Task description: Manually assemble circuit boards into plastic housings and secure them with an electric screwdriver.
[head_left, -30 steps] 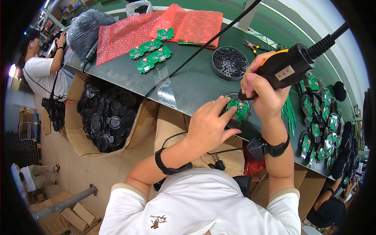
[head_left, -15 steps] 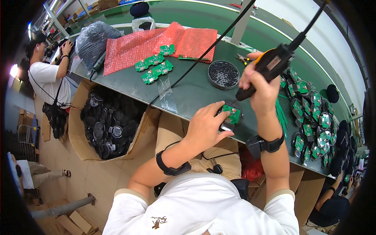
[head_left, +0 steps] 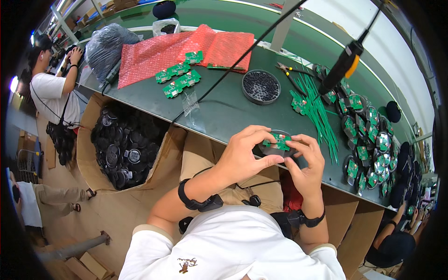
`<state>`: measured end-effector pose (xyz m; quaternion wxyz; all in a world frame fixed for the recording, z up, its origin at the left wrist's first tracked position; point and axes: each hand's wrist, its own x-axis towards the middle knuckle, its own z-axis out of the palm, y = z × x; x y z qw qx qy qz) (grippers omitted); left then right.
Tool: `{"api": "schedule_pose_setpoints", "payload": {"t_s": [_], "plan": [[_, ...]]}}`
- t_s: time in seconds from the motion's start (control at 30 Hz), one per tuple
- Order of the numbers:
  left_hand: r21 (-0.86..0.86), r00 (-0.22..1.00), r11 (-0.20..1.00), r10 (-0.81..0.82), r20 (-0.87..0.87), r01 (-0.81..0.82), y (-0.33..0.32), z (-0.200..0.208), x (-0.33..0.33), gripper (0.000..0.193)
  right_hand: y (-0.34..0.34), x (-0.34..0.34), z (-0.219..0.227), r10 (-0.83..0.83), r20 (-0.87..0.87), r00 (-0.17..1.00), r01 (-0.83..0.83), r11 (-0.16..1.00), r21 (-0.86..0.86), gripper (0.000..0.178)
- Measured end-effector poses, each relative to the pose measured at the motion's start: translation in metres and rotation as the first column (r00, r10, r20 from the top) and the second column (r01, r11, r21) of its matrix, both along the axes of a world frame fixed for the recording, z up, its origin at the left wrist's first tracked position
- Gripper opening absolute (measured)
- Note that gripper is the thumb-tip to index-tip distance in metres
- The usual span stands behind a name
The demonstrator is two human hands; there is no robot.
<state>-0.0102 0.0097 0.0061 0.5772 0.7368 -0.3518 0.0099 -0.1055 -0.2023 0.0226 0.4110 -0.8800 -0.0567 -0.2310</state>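
From where I stand, the left hand [head_left: 242, 154] and right hand [head_left: 306, 161] have their fingers wrapped round the black disc [head_left: 272, 151] by the tabletop's [head_left: 224, 114] near edge; gripping its rim would best spare the green board [head_left: 281, 142].

Counted: one left hand [head_left: 247, 156], one right hand [head_left: 305, 165], one round dark housing [head_left: 272, 151] between them, bearing one green circuit board [head_left: 282, 141]. One black power driver [head_left: 340, 70], one pair of pliers [head_left: 296, 83], one round dish [head_left: 246, 95], one open carton [head_left: 88, 161]. Five board sections [head_left: 189, 78] lie by red wrap [head_left: 154, 60]; the green ties [head_left: 321, 116] and the board-fitted housings at right [head_left: 383, 142] are too many to count.
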Motion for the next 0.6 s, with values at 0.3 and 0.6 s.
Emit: {"api": "schedule_pose_setpoints", "payload": {"t_s": [0.3,0.6], "plan": [[0.032,0.998,0.998,0.056,-0.013,-0.055,0.000,0.020,-0.012,0.035,0.012,0.004,-0.012,-0.032,0.002,0.999,0.030,0.957,0.288,0.032],[0.035,0.997,0.996,0.077,0.004,-0.078,0.000,0.022,-0.013,0.030,0.014,0.004,-0.011,-0.029,-0.010,1.000,0.031,0.956,0.293,0.032]]}}
